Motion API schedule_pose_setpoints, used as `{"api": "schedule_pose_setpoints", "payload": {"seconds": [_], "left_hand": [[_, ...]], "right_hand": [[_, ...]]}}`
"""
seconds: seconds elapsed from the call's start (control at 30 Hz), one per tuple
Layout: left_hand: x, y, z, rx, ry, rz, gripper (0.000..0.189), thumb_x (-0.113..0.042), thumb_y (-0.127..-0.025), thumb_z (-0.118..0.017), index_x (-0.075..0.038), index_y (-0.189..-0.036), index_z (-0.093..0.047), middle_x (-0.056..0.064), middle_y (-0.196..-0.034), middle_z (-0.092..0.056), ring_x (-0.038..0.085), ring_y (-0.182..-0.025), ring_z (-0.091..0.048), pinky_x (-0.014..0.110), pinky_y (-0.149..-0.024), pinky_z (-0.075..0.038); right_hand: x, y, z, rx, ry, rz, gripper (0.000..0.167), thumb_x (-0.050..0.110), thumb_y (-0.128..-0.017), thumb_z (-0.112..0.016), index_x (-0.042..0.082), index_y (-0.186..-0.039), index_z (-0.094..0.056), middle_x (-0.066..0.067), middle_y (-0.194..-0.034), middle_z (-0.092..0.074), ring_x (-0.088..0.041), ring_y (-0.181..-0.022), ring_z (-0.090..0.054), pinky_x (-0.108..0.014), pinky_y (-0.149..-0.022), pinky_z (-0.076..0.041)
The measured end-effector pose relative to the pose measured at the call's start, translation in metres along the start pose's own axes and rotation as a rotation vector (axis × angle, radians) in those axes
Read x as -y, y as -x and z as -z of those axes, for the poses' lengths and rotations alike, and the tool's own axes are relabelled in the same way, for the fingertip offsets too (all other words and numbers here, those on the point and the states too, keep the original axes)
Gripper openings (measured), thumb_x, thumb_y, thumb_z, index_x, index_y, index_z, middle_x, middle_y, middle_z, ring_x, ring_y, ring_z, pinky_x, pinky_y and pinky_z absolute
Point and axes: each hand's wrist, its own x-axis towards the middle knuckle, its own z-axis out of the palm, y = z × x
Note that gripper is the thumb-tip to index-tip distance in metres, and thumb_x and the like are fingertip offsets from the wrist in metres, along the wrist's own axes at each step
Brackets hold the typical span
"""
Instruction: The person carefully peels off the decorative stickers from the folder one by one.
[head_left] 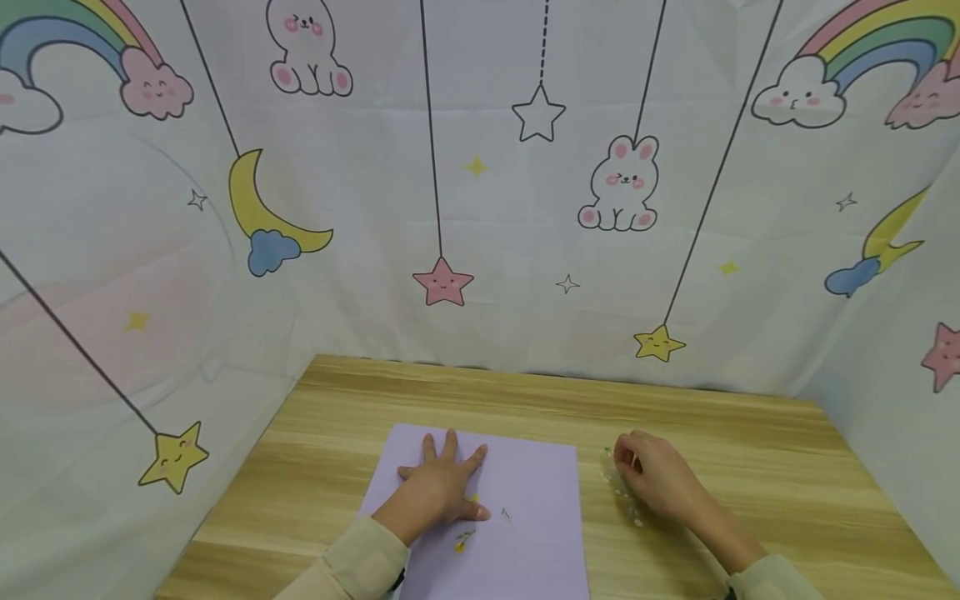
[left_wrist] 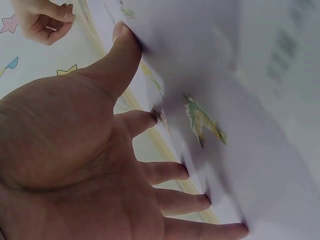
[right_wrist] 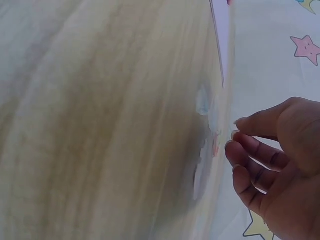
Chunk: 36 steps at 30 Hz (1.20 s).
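Plainly, purple sheet [head_left: 528, 550] under left hand [head_left: 435, 487], fingers [head_left: 450, 447] spread, clear film [head_left: 623, 497] beside right hand [head_left: 660, 475], fingers curled together

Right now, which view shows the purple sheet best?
The head view: most of the purple sheet shows, though the left hand covers part. The left wrist view shows a close, blurred stretch; the right wrist view only a thin corner.

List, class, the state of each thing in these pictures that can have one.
Left hand: fingers spread, fingertips on the purple sheet.
Right hand: fingers curled, nothing visible in them.
Purple sheet: lying on the table.
Small flowers: on the purple sheet; stuck or loose, cannot tell.
See-through piece: lying on the table.
Backdrop: hanging, lightly creased.
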Motion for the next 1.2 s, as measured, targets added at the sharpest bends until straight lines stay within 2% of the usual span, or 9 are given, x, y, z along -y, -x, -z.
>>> {"api": "schedule_pose_setpoints", "payload": {"seconds": [0.13, 0.37, 0.67, 0.83, 1.03, 1.2], "left_hand": [[0.0, 0.0, 0.0, 0.003, -0.002, 0.002, 0.096, -0.06, -0.082, -0.083, -0.031, -0.164, -0.043, 0.024, -0.172, -0.022, 0.059, -0.154, -0.016, 0.088, -0.096, -0.035], [-0.001, 0.0, 0.001, 0.003, 0.001, 0.001, 0.096, -0.061, -0.081, -0.083, -0.03, -0.163, -0.044, 0.024, -0.172, -0.022, 0.06, -0.154, -0.017, 0.088, -0.096, -0.035], [0.001, -0.001, 0.002, -0.014, -0.027, -0.016, 0.096, -0.064, -0.079, -0.082, -0.032, -0.162, -0.046, 0.024, -0.171, -0.026, 0.06, -0.153, -0.022, 0.085, -0.096, -0.04], [0.004, -0.002, 0.002, -0.028, -0.048, -0.027, 0.096, -0.065, -0.078, -0.083, -0.032, -0.161, -0.048, 0.025, -0.169, -0.03, 0.06, -0.151, -0.026, 0.081, -0.098, -0.042], [0.004, -0.004, 0.001, -0.029, -0.032, -0.03, 0.096, -0.063, -0.078, -0.084, -0.03, -0.161, -0.048, 0.026, -0.169, -0.029, 0.06, -0.151, -0.024, 0.083, -0.097, -0.042], [0.004, -0.002, 0.001, -0.026, -0.033, -0.027, 0.096, -0.062, -0.079, -0.084, -0.03, -0.162, -0.047, 0.026, -0.169, -0.028, 0.061, -0.152, -0.023, 0.085, -0.095, -0.041]], "right_hand": [[0.001, -0.001, 0.004, -0.05, -0.012, 0.012, 0.02, -0.001, -0.091, -0.078, 0.016, -0.087, -0.069, 0.012, -0.081, -0.06, -0.003, -0.071, -0.054, -0.026, -0.063, -0.05], [0.01, -0.001, 0.01, -0.071, -0.022, 0.043, 0.016, 0.003, -0.093, -0.079, 0.015, -0.089, -0.069, 0.012, -0.083, -0.06, 0.0, -0.072, -0.055, -0.024, -0.063, -0.051], [0.04, 0.0, 0.015, -0.111, 0.0, 0.116, 0.01, 0.011, -0.094, -0.081, 0.015, -0.098, -0.074, 0.006, -0.095, -0.069, -0.015, -0.087, -0.066, -0.035, -0.077, -0.056], [0.058, -0.001, 0.011, -0.114, -0.038, 0.185, 0.018, 0.011, -0.093, -0.082, 0.012, -0.11, -0.075, -0.002, -0.106, -0.071, -0.021, -0.096, -0.068, -0.038, -0.081, -0.058], [0.074, -0.003, 0.0, -0.088, -0.022, 0.234, 0.025, 0.017, -0.093, -0.083, 0.011, -0.116, -0.074, 0.002, -0.107, -0.07, -0.016, -0.101, -0.065, -0.039, -0.087, -0.057], [0.086, -0.005, -0.005, -0.064, 0.004, 0.272, 0.03, 0.018, -0.093, -0.083, 0.011, -0.121, -0.075, 0.003, -0.113, -0.071, -0.02, -0.109, -0.064, -0.045, -0.091, -0.057]]}}
